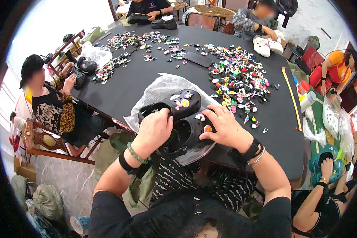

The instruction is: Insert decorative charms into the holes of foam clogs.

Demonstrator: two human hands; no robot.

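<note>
Two black clog shoes lie side by side on a clear plastic bag (158, 87) at the near edge of the black table (135, 79). The far clog (180, 104) carries several small coloured charms on its top. My left hand (154, 129) grips the heel end of the near clog (186, 133). My right hand (224, 127) is on that clog's toe, with the thumb pressing beside a round orange charm (207, 128).
A big heap of small coloured charms (238, 77) covers the table's right part, and more charms (135, 41) spread at the far left. A dark flat phone (198, 58) lies mid-table, a long yellow stick (292, 97) at the right. Other seated people handle clogs around the table.
</note>
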